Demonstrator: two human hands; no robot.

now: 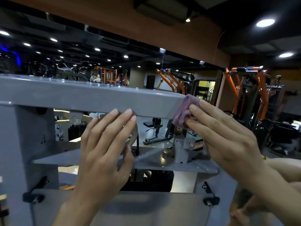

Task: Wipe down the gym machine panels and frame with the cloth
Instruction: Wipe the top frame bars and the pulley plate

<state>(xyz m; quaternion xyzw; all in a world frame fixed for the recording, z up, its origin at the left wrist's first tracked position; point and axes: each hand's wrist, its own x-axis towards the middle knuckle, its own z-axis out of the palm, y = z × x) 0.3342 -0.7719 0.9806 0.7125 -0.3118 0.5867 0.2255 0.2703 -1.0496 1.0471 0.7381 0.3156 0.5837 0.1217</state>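
A grey steel top beam [84, 97] of the gym machine runs across the view at chest height. My right hand [224, 137] presses a small purple cloth [183, 110] flat against the beam's right end with straight fingers. My left hand [105, 149] is raised in front of the beam's middle, fingers straight and together, fingertips at the beam's lower edge. Below sit a grey bracket plate [156, 159] and a lower grey panel [130, 207] with black bolts.
A grey upright post [31, 136] marked with a 4 stands at the left. Behind the machine a mirror wall reflects the gym floor, a black bench [154, 126] and orange racks [172, 82]. More orange-framed machines [260, 95] stand at the right.
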